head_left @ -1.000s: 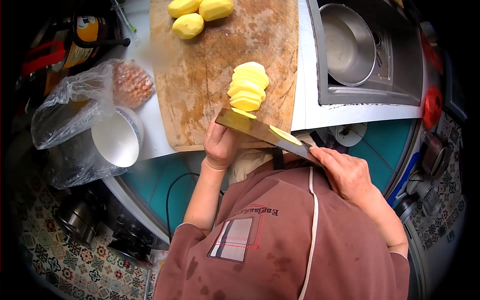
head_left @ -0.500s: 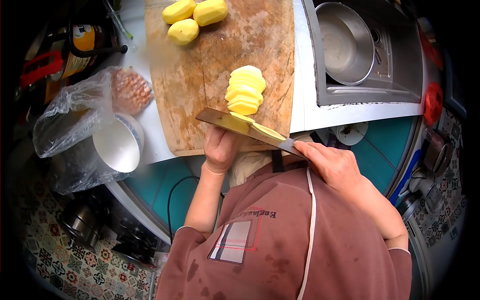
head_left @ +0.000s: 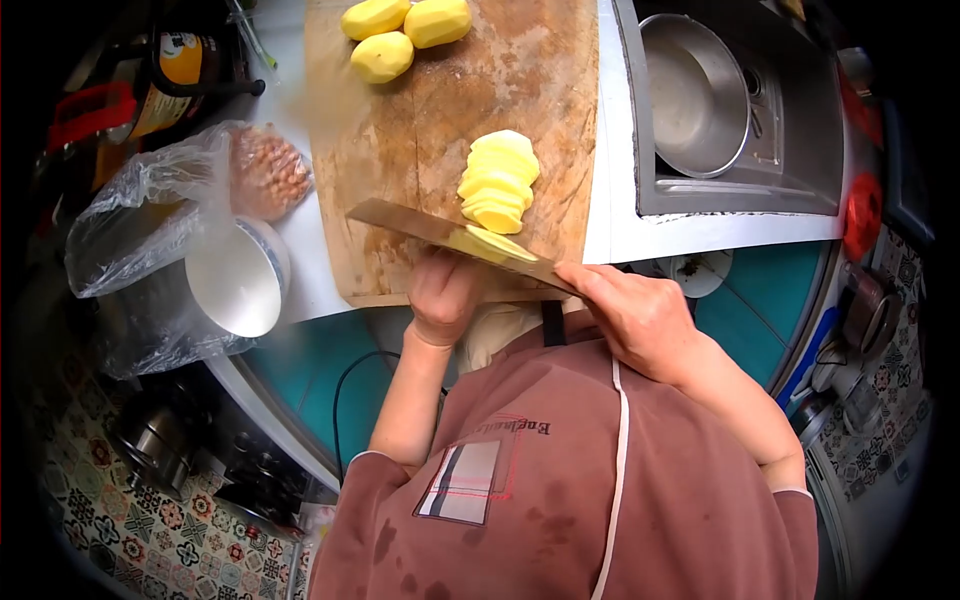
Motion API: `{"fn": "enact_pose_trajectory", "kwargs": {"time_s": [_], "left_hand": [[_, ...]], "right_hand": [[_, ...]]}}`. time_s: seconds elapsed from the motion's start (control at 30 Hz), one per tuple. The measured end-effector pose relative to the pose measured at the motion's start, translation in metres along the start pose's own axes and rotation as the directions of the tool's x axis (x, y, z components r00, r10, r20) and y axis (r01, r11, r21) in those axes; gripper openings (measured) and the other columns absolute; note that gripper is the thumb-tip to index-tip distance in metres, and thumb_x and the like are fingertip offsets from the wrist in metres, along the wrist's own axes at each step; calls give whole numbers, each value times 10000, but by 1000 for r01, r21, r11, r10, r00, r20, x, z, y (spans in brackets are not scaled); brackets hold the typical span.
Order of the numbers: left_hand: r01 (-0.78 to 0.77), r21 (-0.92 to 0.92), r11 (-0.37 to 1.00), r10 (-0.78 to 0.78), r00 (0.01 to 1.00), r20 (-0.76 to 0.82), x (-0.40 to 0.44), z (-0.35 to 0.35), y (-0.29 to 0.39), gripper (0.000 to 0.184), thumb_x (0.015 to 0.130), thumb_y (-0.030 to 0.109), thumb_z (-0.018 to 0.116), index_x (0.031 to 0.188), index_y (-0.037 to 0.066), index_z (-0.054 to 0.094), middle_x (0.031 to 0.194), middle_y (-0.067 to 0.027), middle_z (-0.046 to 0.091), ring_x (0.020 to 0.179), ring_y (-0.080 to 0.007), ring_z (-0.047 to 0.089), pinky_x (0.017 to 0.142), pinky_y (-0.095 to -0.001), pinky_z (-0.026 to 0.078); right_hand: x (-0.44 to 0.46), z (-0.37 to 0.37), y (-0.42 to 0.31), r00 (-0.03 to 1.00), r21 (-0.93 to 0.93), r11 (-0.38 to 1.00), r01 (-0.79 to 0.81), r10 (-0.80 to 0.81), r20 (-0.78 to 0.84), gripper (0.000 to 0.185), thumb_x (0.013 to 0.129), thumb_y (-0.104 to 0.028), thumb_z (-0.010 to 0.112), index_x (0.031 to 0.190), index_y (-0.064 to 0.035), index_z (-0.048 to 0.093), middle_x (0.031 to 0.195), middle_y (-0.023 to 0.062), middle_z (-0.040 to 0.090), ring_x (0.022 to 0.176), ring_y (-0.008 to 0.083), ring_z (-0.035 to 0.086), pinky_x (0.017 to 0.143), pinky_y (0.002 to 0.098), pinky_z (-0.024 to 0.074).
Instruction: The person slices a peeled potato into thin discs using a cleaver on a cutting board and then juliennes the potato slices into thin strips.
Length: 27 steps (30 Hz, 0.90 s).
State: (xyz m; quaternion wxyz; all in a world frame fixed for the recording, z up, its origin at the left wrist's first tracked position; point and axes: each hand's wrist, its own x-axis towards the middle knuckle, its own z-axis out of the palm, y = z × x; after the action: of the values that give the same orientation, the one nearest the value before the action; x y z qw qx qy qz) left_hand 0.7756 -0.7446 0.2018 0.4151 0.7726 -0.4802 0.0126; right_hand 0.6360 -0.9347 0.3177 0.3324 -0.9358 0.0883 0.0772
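Potato slices (head_left: 499, 178) overlapping on board (head_left: 395, 145), right hand (head_left: 642, 315) gripping knife (head_left: 428, 231), left hand (head_left: 441, 303) partly hidden by knife, its grip impossible to tell

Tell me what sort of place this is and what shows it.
Most likely a home kitchen: a metal sink with a pan inside, a wooden cutting board holding what look like peeled potatoes, and a broad knife in the person's right hand.

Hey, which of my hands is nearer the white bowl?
Left. Your left hand is just right of the white bowl, its fingers partly hidden by the knife; your right hand, gripping the knife, is farther right.
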Motion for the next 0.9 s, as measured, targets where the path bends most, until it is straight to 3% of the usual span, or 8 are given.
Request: {"fn": "enact_pose_trajectory", "kwargs": {"time_s": [0.17,0.67,0.7,0.9], "left_hand": [[-14,-38,999,13,999,-32,3,3,-2,284,660,-47,770,936,-12,713,937,-146,650,808,-336,648,707,-363,541],[39,-40,998,-39,999,5,-12,4,-9,231,700,-85,736,924,-37,708,990,-189,668,820,-348,669,720,-359,548],[36,-72,997,-37,999,-9,-10,5,-6,215,643,-138,656,848,-73,653,1012,-206,656,914,-391,662,773,-399,564],[66,-72,995,-67,998,-1,-6,3,-4,218,631,-115,683,834,-43,654,978,-189,646,902,-387,650,768,-406,556]], "right_hand": [[-29,-29,-3,996,-3,997,-83,83,34,369,817,-9,616,1183,-56,623,957,73,692,677,221,664,547,313,530],[-43,-24,-2,999,-125,991,-53,52,-8,347,817,-84,649,1164,-85,638,947,47,663,650,156,648,507,274,503],[-42,-24,-2,999,-126,991,-54,53,-10,342,823,-86,647,1165,-84,638,946,47,663,650,156,648,505,272,503],[-38,-19,-1,998,-95,994,-58,57,-19,325,833,-85,641,1158,-80,641,938,42,664,647,165,651,499,277,509]]}}
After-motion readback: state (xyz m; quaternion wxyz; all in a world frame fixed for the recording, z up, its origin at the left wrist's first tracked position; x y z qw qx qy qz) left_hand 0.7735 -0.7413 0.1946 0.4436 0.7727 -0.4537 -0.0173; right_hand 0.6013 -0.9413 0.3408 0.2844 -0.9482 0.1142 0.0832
